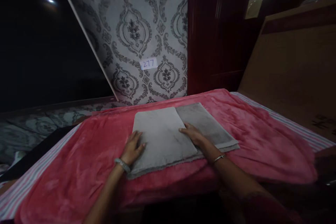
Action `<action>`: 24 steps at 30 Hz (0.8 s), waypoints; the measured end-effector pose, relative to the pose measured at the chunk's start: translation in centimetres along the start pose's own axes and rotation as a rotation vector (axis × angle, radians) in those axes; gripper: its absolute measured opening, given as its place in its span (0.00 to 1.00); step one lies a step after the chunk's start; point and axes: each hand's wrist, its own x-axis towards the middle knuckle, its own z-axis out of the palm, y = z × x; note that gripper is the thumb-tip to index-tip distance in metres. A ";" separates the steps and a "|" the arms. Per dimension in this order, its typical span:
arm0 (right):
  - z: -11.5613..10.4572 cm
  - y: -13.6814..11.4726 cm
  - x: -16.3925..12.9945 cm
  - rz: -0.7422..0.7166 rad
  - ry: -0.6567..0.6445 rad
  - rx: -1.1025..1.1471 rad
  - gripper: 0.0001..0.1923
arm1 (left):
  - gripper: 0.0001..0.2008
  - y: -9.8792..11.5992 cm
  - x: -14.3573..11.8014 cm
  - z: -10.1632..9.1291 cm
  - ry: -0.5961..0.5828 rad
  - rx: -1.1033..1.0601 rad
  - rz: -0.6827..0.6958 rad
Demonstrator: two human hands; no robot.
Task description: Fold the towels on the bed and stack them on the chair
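Grey cloth (160, 136), one, partly folded, lying on pink blanket (99, 147). Left hand (132, 149): loosely spread at its left edge, gripping nothing. Right hand (193, 135): half-curled at inner edge; pinch cannot be told. Risk: uneven sideways pressure might ruck layers.

Grey cloth (159, 138), partly folded, flat

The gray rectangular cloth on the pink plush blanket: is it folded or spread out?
Folded: the gray rectangular cloth's paler left panel lies over its darker right part, and layered edges show along its near side.
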 end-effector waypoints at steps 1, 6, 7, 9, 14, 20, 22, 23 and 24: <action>0.0 0.0 -0.3 0.008 -0.007 0.001 0.24 | 0.29 -0.5 -1.2 0.2 0.026 -0.002 -0.023; 0.3 -1.1 -1.5 0.057 -0.073 -0.023 0.22 | 0.27 0.0 -6.4 0.1 0.141 -0.128 -0.125; 0.4 -1.5 -1.6 0.075 -0.093 -0.042 0.21 | 0.26 0.8 -7.2 -0.1 0.181 -0.142 -0.127; 0.7 -2.5 -1.6 0.113 -0.127 -0.080 0.18 | 0.22 2.9 -8.6 -0.6 0.298 -0.161 -0.080; 3.2 -5.1 0.5 0.090 -0.124 -0.097 0.15 | 0.15 11.1 -11.5 1.2 0.140 -0.411 0.186; 7.5 -8.3 4.1 0.023 -0.119 -0.075 0.15 | 0.23 14.6 -8.0 6.9 -0.189 -0.383 0.226; 7.5 -8.5 3.7 -0.002 -0.115 -0.071 0.17 | 0.25 12.7 -6.1 7.1 -0.061 -0.440 0.035; 7.2 -8.2 3.1 -0.011 -0.112 -0.071 0.19 | 0.24 11.5 -5.4 6.7 0.031 -0.500 -0.058; 6.6 -7.5 2.4 -0.003 -0.111 -0.068 0.20 | 0.22 10.2 -5.0 6.1 0.125 -0.563 -0.131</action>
